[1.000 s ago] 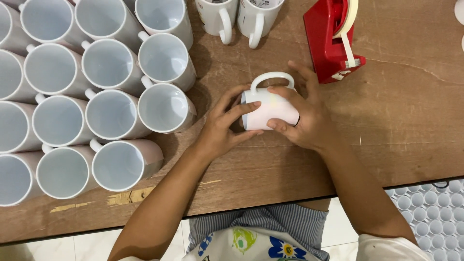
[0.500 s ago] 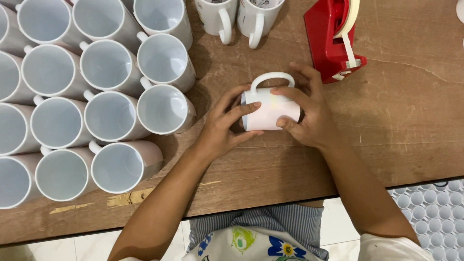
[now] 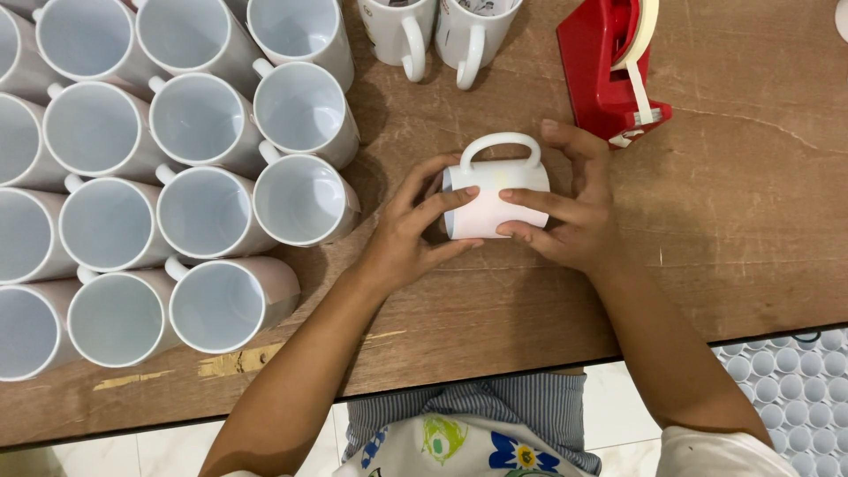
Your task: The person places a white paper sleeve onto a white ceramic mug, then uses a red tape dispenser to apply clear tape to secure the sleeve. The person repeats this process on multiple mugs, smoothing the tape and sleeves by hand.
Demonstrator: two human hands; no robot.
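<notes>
A white mug (image 3: 491,187) lies on its side on the brown wooden table (image 3: 742,230), its handle pointing away from me. A pale sheet is wrapped around its body. My left hand (image 3: 408,228) grips the mug's left end, fingers pressed over the sheet. My right hand (image 3: 567,201) holds the right end, with fingertips on the wrap and the index finger curled by the handle.
Several upright white mugs (image 3: 203,203) crowd the left of the table. Two more mugs (image 3: 433,31) stand at the back. A red tape dispenser (image 3: 611,66) sits just beyond my right hand. A tray of small white cups (image 3: 795,380) lies below the table edge.
Both hands stay on the mug. The fingers shift slightly over the wrapped sheet; the mug stays in place.
</notes>
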